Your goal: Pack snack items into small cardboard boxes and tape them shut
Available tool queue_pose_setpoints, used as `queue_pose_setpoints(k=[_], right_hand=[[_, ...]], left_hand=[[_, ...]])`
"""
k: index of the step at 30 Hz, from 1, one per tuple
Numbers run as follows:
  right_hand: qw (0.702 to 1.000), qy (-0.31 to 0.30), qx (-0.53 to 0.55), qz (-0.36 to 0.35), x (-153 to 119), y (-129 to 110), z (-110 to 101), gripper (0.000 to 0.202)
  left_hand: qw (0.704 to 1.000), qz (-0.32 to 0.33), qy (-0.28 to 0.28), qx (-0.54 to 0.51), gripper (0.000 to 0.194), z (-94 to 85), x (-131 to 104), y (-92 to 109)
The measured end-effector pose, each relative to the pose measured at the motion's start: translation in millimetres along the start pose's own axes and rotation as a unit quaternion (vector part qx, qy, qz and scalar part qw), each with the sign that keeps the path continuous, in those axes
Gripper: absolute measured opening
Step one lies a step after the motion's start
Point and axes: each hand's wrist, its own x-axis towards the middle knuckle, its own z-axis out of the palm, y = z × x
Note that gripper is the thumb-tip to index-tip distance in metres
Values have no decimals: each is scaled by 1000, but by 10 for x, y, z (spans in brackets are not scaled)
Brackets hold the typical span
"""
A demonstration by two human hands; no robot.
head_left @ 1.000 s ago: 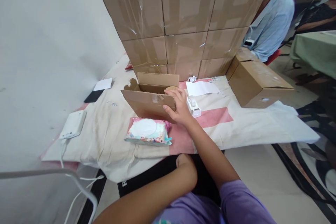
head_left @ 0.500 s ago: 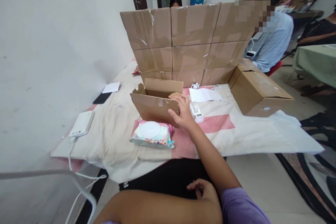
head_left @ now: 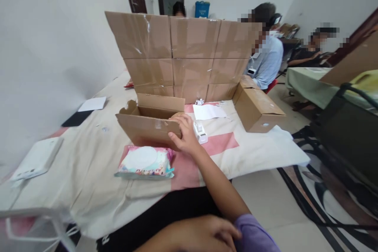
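My right hand (head_left: 186, 132) holds the right end of an open cardboard box (head_left: 147, 132), its thumb on the front wall and its fingers over the end. The box stands on the cloth-covered table, with its back flap raised. In front of it lies a pack of wet wipes (head_left: 144, 161) with a white lid. A white tape dispenser (head_left: 201, 133) sits just right of my right hand. My left hand (head_left: 212, 232) is low over my lap by my right forearm, slightly blurred, its fingers loosely bent and apart with nothing seen in them.
A wall of taped cardboard (head_left: 193, 39) stands behind the box. White paper (head_left: 209, 112) lies before it, and a closed cardboard box (head_left: 256, 104) sits to the right. At left are a white device (head_left: 38, 157) and a black flat item (head_left: 76, 118). A person in a blue shirt (head_left: 267, 57) sits beyond.
The view has swung right, so the table's things sit further left. My right hand keeps its hold on the box. My left hand has shifted and its fingers have straightened a little.
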Motion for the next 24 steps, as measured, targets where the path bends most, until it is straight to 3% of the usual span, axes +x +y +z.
queue_pose_setpoints(k=[2, 3, 4, 6, 7, 8, 10, 13, 16, 19, 24], right_hand=[[1000, -7, -5, 4, -7, -20, -12, 42], [1000, -10, -9, 6, -11, -28, -14, 42], [1000, -12, -13, 9, -15, -35, -12, 42], [1000, -15, -20, 15, -21, -39, 0, 42], [1000, -14, -22, 15, -24, -37, 7, 41], [1000, -12, -23, 13, -27, -32, 12, 38], [1000, -8, -29, 9, -34, -19, 8, 31], [998, -21, -63, 5, -20, -13, -48, 25], [991, -77, -112, -6, 51, -45, -141, 28], [984, -124, -130, -15, 149, -82, -194, 35], [994, -50, -61, -75, 137, -16, -138, 45]], left_hand=[[985, 70, 150, -48, 54, -140, -367, 146], [963, 88, 253, 13, 46, -249, -571, 195], [920, 88, 359, 130, 38, -381, -780, 220], [771, 79, 508, 376, 29, -684, -1180, 180], [712, 67, 525, 462, 31, -832, -1357, 122], [677, 55, 515, 523, 36, -963, -1510, 46], [648, 55, 466, 601, 51, -1157, -1740, -122], [617, 40, 444, 649, 64, -1305, -1919, -317], [601, 13, 454, 657, 74, -1405, -1980, -390], [606, -11, 453, 653, 76, -1509, -1971, -366], [615, -74, 455, 640, 68, -1610, -1880, -211]])
